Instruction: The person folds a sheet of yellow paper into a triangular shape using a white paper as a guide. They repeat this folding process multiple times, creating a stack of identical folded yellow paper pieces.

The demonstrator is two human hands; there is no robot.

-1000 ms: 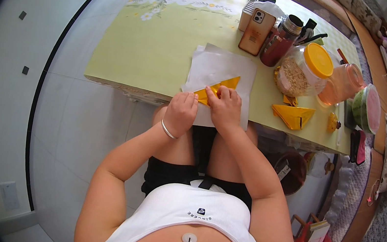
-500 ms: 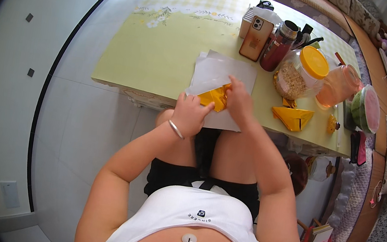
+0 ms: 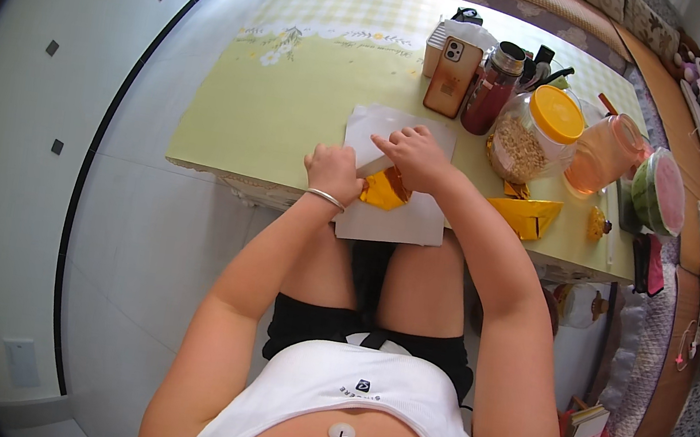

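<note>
A piece of gold foil paper [image 3: 386,191], partly folded, lies between my hands on white paper sheets [image 3: 407,225] at the table's near edge. My left hand [image 3: 332,173], with a silver bangle at the wrist, is closed on the foil's left side. My right hand [image 3: 417,158] grips its upper right side, the index finger pointing left over the white paper. A pale strip shows along the foil's upper edge between the hands. Its right part is hidden under my right hand. A folded gold boat shape [image 3: 531,218] sits off to the right.
To the right stand a yellow-lidded jar of grains [image 3: 523,144], a pink-tinted jar [image 3: 598,159], a cut watermelon [image 3: 660,192] and a small gold ornament [image 3: 598,224]. Behind them are an upright phone [image 3: 453,77] and a dark red flask [image 3: 490,95]. A patterned cloth [image 3: 271,109] covers the table.
My left hand has shifted slightly left and up, its fingers curling in. My right hand has turned leftward over the foil, which now shows a smaller gold area.
</note>
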